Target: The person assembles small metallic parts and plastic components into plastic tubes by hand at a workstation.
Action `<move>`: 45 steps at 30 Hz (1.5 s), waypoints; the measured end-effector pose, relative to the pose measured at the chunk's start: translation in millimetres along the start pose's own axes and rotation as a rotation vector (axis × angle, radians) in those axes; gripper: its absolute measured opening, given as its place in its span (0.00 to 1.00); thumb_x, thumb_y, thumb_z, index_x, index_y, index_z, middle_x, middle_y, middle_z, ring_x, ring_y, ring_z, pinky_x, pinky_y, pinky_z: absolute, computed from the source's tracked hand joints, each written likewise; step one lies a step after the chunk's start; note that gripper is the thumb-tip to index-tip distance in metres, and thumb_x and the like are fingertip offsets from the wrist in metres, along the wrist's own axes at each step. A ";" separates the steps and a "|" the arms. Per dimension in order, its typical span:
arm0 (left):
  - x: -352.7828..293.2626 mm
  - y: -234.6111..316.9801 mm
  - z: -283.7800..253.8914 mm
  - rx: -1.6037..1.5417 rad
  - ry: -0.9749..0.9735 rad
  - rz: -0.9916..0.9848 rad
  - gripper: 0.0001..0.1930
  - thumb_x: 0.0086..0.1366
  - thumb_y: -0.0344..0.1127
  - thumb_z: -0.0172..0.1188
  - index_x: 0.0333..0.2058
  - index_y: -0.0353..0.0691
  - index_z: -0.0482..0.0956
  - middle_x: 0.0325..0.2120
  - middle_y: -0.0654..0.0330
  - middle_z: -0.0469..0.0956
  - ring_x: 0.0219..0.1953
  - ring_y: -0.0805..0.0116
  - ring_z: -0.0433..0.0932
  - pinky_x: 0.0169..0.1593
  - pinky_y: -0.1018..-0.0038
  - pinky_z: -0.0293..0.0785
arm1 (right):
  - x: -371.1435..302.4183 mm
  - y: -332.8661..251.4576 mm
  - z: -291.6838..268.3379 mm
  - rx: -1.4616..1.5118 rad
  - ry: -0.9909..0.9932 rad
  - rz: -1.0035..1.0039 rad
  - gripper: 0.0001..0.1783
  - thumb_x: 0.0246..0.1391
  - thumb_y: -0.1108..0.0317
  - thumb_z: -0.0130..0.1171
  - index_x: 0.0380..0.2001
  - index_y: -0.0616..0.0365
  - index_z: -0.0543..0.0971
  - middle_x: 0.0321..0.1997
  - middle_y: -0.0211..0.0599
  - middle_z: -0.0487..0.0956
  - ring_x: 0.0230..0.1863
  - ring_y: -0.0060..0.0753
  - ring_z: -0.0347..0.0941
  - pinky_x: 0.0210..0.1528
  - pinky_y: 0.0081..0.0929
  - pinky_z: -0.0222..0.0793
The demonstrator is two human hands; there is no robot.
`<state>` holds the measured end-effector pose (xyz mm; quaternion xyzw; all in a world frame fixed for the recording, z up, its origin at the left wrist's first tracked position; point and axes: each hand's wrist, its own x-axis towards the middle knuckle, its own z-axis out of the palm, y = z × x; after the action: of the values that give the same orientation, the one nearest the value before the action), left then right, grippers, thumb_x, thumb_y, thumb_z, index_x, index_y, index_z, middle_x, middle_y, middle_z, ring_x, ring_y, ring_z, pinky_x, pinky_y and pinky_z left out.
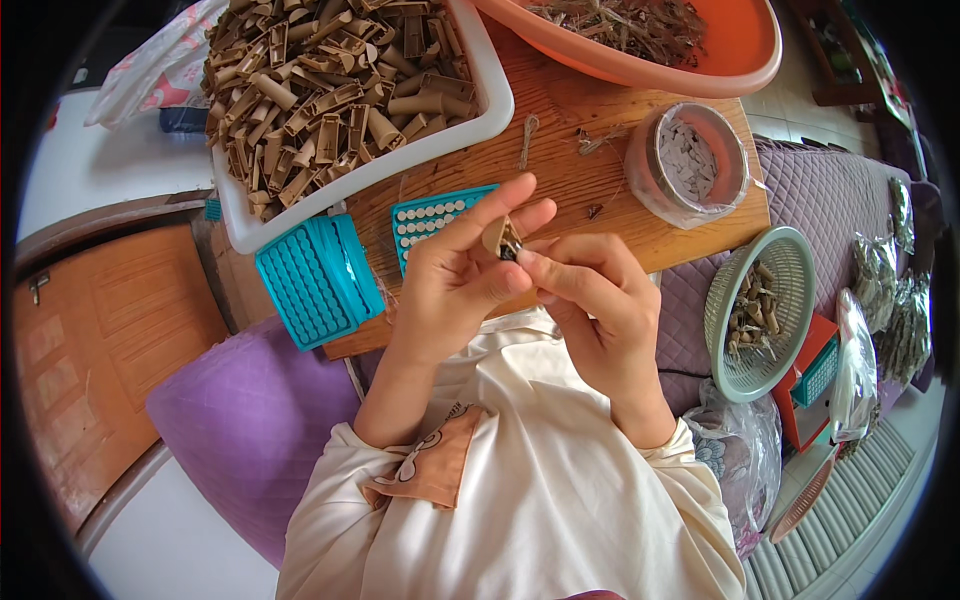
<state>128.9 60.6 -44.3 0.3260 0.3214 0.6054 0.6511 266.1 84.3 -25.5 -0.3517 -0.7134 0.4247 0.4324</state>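
Above my lap, at the table's near edge, my left hand (445,275) pinches a small tan plastic shell (495,236) between thumb and fingers. Dark and shiny bits show inside the shell. My right hand (600,290) has its thumb and fingertips closed at the shell's lower end, by a tiny pale spot; what they grip there is too small to make out. Just behind my left hand lies a teal tray (403,214) with rows of round white pieces, partly hidden by the fingers.
A white tub (495,115) heaped with tan shells stands far left, beside stacked teal trays (310,285). An orange basin (750,45) holds wiry parts. A clear tub (735,160) contains pale strips. At right, a green colander (765,385) with shell pieces rests near a red box (790,410).
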 end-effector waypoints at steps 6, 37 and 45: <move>2.4 4.8 8.9 0.094 0.137 -0.012 0.23 0.58 0.35 0.49 0.50 0.31 0.56 0.47 0.49 0.64 0.49 0.66 0.65 0.44 0.77 0.69 | -13.3 21.5 20.6 0.242 0.230 0.240 0.09 0.39 0.85 0.53 0.27 0.64 0.71 0.30 0.35 0.67 0.24 0.18 0.65 0.22 0.14 0.61; -4.5 -2.1 -3.5 -0.405 0.259 -0.098 0.18 0.61 0.38 0.43 0.48 0.37 0.59 0.46 0.53 0.65 0.45 0.58 0.69 0.46 0.67 0.70 | -5.6 34.8 28.6 0.565 -0.024 0.413 0.25 0.41 0.85 0.46 0.47 0.64 0.60 0.41 0.39 0.68 0.37 0.23 0.68 0.37 0.17 0.67; -24.1 -11.8 -6.8 0.071 0.264 -0.053 0.18 0.60 0.34 0.47 0.47 0.35 0.61 0.45 0.54 0.66 0.46 0.68 0.68 0.48 0.76 0.64 | -10.3 36.3 36.9 0.716 -0.045 0.512 0.19 0.39 0.82 0.50 0.40 0.68 0.64 0.34 0.35 0.69 0.38 0.21 0.67 0.43 0.19 0.65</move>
<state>128.8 36.2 -57.3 0.2577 0.4338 0.6140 0.6070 241.1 78.4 -71.6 -0.3357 -0.4203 0.7462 0.3922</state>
